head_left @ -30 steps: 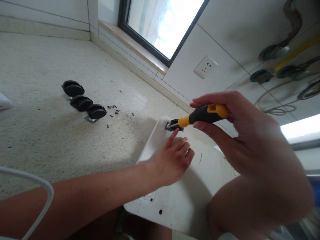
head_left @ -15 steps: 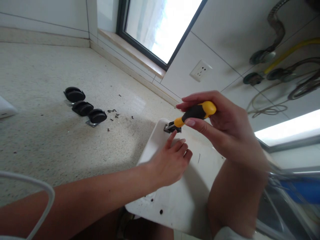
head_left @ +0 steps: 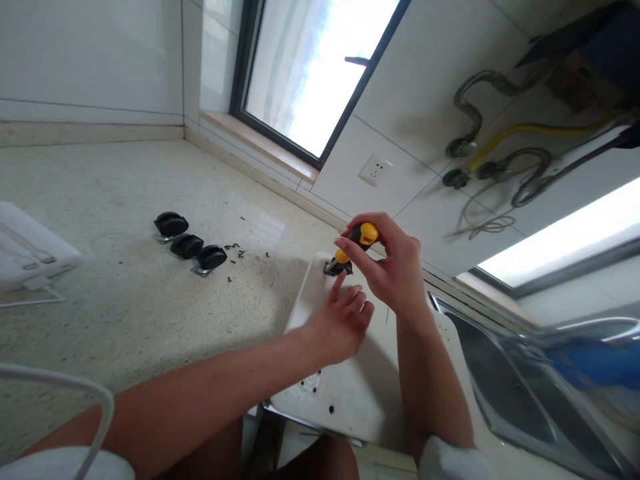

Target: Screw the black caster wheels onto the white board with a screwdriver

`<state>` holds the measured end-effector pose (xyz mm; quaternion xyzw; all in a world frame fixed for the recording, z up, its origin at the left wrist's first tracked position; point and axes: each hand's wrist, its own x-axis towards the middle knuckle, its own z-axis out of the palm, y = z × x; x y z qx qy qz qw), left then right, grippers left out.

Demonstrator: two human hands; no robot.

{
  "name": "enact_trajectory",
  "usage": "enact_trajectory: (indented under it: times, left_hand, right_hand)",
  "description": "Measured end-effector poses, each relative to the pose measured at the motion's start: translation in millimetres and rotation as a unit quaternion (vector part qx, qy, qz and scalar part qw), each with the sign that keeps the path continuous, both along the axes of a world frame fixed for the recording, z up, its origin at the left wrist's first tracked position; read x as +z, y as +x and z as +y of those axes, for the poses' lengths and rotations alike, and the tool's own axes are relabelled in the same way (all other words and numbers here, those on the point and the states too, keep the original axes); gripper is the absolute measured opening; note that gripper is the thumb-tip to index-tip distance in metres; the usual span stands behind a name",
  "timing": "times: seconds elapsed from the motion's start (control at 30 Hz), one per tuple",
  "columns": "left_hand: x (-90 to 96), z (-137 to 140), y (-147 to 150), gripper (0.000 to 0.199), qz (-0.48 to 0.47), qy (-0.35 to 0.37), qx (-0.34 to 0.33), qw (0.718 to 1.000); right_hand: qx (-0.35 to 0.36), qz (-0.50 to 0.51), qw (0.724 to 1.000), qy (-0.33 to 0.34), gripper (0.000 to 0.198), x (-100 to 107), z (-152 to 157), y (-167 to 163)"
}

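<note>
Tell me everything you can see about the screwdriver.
The screwdriver has a stubby yellow and black handle, plastic or rubber by its look. The right hand grips it, tilted, with its tip down at a dark caster fitting on the corner of a white panel. The left hand rests beside that fitting. The shaft is barely visible.

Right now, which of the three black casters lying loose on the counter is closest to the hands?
The rightmost caster of the row, the one beside the scattered screws; the other two casters lie farther left.

Board [head_left: 350, 387] on bench [head_left: 125, 307] edge, caster [head_left: 337, 267] on its far corner — 3 wheels [head_left: 190, 245] + screws [head_left: 235, 250] to the left, sink [head_left: 505, 380] right, window [head_left: 310, 73] behind.
</note>
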<state>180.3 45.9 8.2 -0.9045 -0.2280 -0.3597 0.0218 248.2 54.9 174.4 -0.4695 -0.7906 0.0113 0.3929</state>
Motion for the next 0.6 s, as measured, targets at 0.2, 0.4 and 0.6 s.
enact_trajectory:
  times: [0.2,0.4,0.6]
  left_hand:
    - [3.8,1.5,-0.4,0.033,0.015,-0.009,-0.006,1.0]
    - [3.4,1.6,0.1,0.031,0.0,-0.005,-0.002,1.0]
    - [19.9,3.2,-3.1,0.018,-0.04,-0.019,-0.026,0.999]
  right_hand:
    - [-0.046,0.288,0.943,0.158,0.027,16.4,4.0,40.2]
    - [-0.218,0.461,0.799,0.32,0.044,2.1,-100.2,86.4]
    - [-0.441,0.544,0.689,0.188,0.04,-112.0,-245.9,103.7]
